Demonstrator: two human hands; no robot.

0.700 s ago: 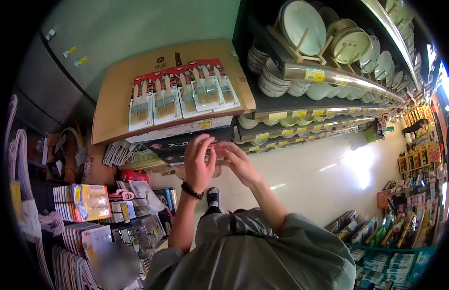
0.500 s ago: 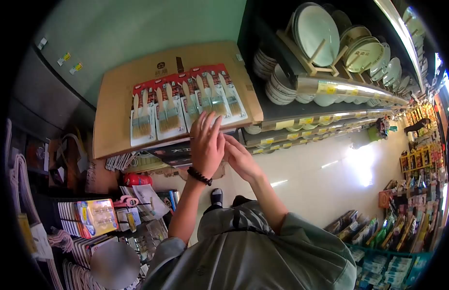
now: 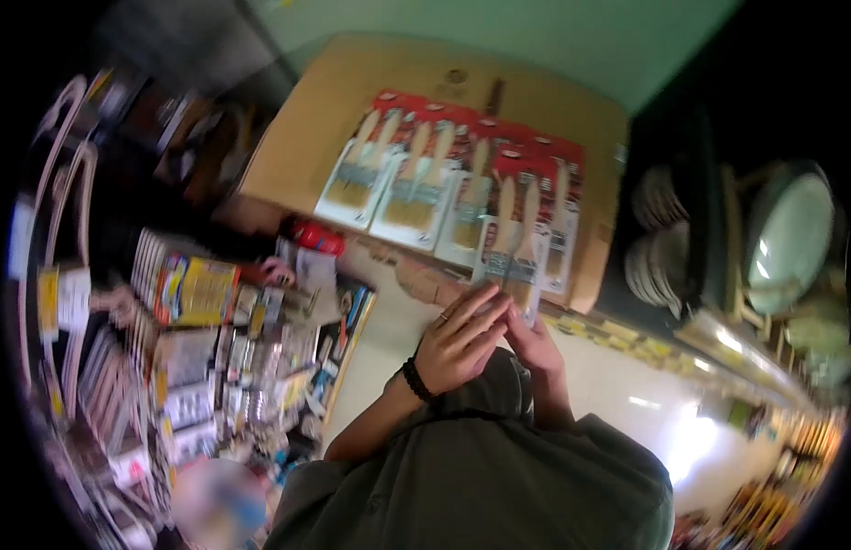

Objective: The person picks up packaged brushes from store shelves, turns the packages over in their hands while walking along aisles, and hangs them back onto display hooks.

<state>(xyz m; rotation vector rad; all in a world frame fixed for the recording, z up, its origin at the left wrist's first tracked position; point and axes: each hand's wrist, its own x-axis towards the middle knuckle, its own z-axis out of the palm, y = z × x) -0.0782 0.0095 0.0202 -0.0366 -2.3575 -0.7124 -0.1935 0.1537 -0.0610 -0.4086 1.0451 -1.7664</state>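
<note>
A carded pack of two paintbrushes (image 3: 515, 229) with pale wooden handles is tilted up at the front edge of a cardboard box (image 3: 306, 110). My left hand (image 3: 462, 341), with a dark beaded bracelet at the wrist, has its fingers closed over the pack's lower end. Against the lower right corner of the same pack, my right hand (image 3: 534, 346) grips too, its fingers partly hidden. Behind and to the left, more red-and-white paintbrush packs (image 3: 409, 215) lie in a row on the box. Another single paintbrush (image 3: 558, 225) lies to the right.
Racks of packaged goods (image 3: 198, 291) hang at the lower left, near a red fire extinguisher (image 3: 317, 236). Shelves with stacked bowls (image 3: 655, 266) and upright plates (image 3: 788, 243) stand on the right. Pale floor (image 3: 595, 376) shows below.
The view has turned, so the box sits further right. My hands have gripped the two-brush pack, pulling it toward me and tilting it up off the row.
</note>
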